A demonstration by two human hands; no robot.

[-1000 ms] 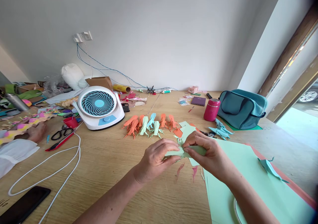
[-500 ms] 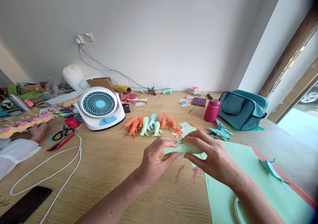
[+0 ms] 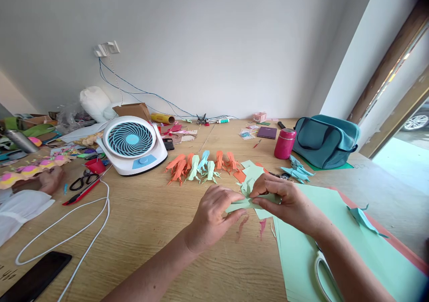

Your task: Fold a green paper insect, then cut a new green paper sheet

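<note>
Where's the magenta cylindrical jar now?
Head view, right of centre: the magenta cylindrical jar stands on the wood-grain table, just left of the teal fabric bag and behind the light-blue folded-paper figures.

On your left, the desk point(image 3: 161, 221) has a white fan point(image 3: 131, 143), a red cup point(image 3: 95, 165) and a black phone point(image 3: 36, 276); a pink jar point(image 3: 285, 144) stands near your blue bag point(image 3: 321, 145).

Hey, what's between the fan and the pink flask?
The head view shows folded paper figures in orange, pale green and blue, then pale green and orange paper pieces.
</note>
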